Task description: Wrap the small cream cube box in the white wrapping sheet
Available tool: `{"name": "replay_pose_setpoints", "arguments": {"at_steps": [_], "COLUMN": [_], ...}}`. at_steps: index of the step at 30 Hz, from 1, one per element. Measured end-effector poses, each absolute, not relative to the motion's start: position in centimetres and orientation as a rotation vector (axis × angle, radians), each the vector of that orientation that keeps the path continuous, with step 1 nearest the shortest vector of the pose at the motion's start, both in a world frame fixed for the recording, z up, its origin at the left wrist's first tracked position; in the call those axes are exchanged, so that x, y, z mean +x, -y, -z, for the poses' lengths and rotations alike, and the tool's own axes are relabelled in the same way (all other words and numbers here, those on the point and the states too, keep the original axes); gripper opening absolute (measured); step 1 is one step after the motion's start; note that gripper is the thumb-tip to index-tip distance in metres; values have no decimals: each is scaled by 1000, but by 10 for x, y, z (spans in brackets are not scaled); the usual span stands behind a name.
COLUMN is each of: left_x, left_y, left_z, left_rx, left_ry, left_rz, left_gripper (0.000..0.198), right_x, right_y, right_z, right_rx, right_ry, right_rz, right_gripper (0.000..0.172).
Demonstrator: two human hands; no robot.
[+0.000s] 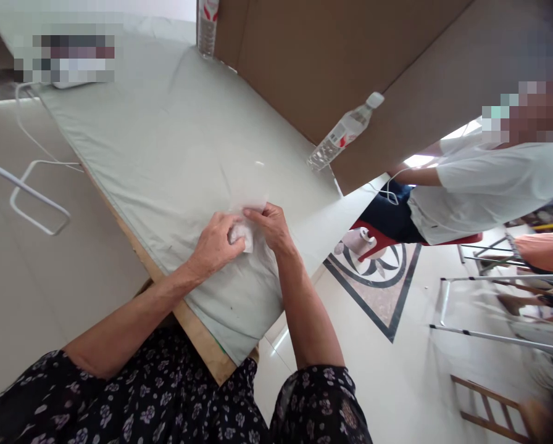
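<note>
Over the near part of the cloth-covered table, my left hand is closed with its fingers curled round a crumpled whitish wad. Close beside it on the right, my right hand pinches a thin translucent sheet between thumb and forefinger. The sheet spreads a little beyond the fingertips, and its pale colour almost blends with the tablecloth. Whether sheet and wad are one piece, such as a plastic bag, I cannot tell.
A clear water bottle stands by a large brown cardboard panel; another bottle is at its far end. A person in a white shirt sits beyond the panel. White cables hang off the table's left edge.
</note>
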State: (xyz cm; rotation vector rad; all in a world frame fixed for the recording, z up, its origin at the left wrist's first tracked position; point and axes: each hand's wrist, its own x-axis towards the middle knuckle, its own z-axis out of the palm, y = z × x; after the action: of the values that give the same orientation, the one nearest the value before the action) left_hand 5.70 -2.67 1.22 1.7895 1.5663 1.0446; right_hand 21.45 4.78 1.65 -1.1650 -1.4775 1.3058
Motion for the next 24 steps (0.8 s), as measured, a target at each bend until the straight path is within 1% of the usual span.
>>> {"name": "replay_pose_setpoints", "arguments": {"at_steps": [2, 4, 6, 7, 8, 9, 12, 14, 16, 19, 21, 22, 24], "left_x": [57, 53, 48, 46, 43, 40, 34, 29, 21, 7, 1, -1, -2], "left_y": [28, 27, 25, 24, 22, 21, 19, 19, 20, 20, 18, 16, 10], "left_z": [-9, -6, -5, -5, -6, -7, -11, -13, -14, -15, -16, -16, -19], "left_rx": [1754, 1755, 1835, 1890, 1937, 1972, 2007, 2023, 2049, 2085, 2103, 2096, 2021], "left_ry": [-1649, -1706, -1671, -1615, -1552, -1489, -1372, -1339, -1286, -1168, -1135, -1133, -1126], "left_rz": [-1114, -1168, -1172, -1152, -1121, -1083, -985, -939, -887, -798, -772, -778, -793], "left_gripper": [47, 60, 71, 73, 70, 63, 33, 26, 32, 52, 66, 71, 72], "right_x": [216, 218, 221, 224, 226, 229, 238, 240, 239, 231, 225, 222, 217], "right_y": [-34, -20, -6, 1, 7, 13, 29, 36, 38, 32, 26, 23, 22], "right_z": [-17, -17, -16, -17, -17, -18, -18, -16, -11, -7, -7, -9, -12], "right_rx": [-1138, -1097, -1045, -1026, -1015, -1013, -1035, -1074, -1124, -1174, -1214, -1245, -1305], "right_ry": [1558, 1654, 1746, 1790, 1834, 1878, 2030, 2136, 2182, 2088, 1950, 1870, 1720], "right_rz": [-1206, -1072, -947, -895, -847, -801, -665, -566, -479, -452, -543, -631, -845], "right_gripper": [25, 19, 12, 14, 17, 20, 30, 41, 44, 34, 28, 25, 23]}}
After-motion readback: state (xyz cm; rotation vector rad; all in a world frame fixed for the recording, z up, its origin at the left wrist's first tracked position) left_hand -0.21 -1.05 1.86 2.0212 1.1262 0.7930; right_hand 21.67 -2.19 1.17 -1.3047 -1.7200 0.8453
